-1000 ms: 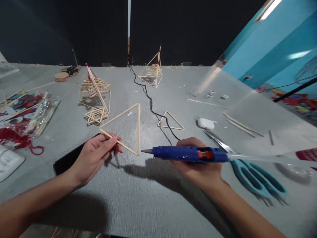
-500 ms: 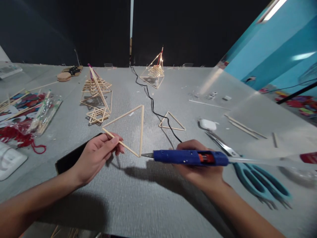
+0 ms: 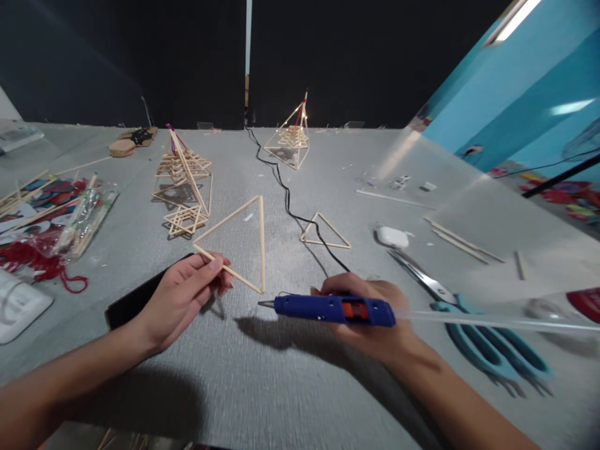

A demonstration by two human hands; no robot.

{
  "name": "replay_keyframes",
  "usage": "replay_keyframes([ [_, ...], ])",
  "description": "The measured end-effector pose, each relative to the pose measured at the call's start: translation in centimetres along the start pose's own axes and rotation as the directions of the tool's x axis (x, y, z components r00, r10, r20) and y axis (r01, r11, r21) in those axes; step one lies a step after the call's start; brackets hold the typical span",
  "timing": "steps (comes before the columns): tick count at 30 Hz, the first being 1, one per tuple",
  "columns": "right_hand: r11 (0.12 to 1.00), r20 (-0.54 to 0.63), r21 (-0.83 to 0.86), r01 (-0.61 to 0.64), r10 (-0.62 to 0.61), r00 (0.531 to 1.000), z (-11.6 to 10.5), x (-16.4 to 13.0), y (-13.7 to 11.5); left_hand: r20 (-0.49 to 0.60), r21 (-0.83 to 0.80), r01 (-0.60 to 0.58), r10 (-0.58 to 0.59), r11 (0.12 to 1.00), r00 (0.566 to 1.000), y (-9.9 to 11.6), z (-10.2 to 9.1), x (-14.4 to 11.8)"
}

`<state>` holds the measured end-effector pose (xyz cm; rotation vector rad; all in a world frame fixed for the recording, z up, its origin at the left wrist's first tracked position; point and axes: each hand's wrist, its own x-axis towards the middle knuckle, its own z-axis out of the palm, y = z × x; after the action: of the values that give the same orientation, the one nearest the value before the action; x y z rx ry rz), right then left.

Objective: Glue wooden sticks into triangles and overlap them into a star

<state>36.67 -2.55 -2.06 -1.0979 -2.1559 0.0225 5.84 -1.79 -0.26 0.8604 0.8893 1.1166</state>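
The large stick triangle [image 3: 237,244] lies flat on the grey table [image 3: 290,387] in front of the person, its near corner pointing toward the metal nozzle of the blue glue gun [image 3: 328,309], which sits just short of that corner without touching it. The left hand [image 3: 185,297] pinches the triangle's near-left stick between thumb and fingertips, pinning the frame down; the right hand [image 3: 370,315] is wrapped around the gun's body, with a clear glue stick trailing out behind it. Judging by this, the step in hand is gluing the near corner joint, and it would go best with the frame pressed flat so the two stick ends meet squarely, the nozzle brought right onto the seam, and only a small bead squeezed out. The pinching fingers sit a little way from the corner, which seems wise given hot glue. The gun's black cord [image 3: 285,194] runs across a smaller triangle [image 3: 325,231] behind, and teal scissors [image 3: 482,340] lie just beside the right wrist; a dark phone [image 3: 135,300] rests under the left hand.
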Motion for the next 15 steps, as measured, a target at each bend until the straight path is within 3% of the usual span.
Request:
replay_keyframes([
  [5,0.993,-0.12,-0.108,-0.042,0.029,0.992,0.5,0.2,1.0,-0.006,-0.024,0.008,-0.009,1.0,1.0,0.1,0.0,0.1],
  [10,0.942,-0.098,-0.199,-0.27,0.255,0.962,1.0,0.5,1.8,-0.014,-0.028,-0.008,0.007,1.0,1.0,0.0,-0.2,0.1],
  [12,0.935,-0.115,-0.13,-0.331,0.318,0.941,1.0,0.5,1.7,-0.018,-0.03,-0.013,0.012,0.999,1.0,0.0,-0.2,0.1],
  [15,0.947,-0.194,0.039,-0.32,0.321,0.927,1.3,0.1,1.3,-0.025,-0.038,-0.01,0.009,0.999,1.0,0.0,-0.3,0.1],
])
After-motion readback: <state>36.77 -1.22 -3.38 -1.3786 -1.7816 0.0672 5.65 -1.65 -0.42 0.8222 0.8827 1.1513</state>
